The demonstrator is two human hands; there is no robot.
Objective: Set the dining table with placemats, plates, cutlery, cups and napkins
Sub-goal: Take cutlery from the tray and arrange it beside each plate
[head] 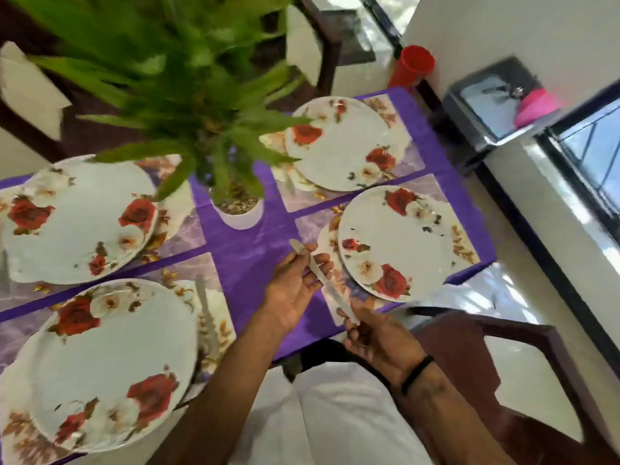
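- Knife (322, 280) is held over the gap left of the near-right plate (396, 243), probably so it can be set down beside that plate on the placemat (308, 226).
- Left hand (295, 283) pinches the handle end between loosely curled fingers.
- Right hand (379, 337) steadies the other end, fingers half closed.
- Another knife (204, 307) lies beside the near-left plate (100, 364).

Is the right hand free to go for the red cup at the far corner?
Probably not yet: the right hand holds the knife with the left hand, and two plates lie before the red cup.
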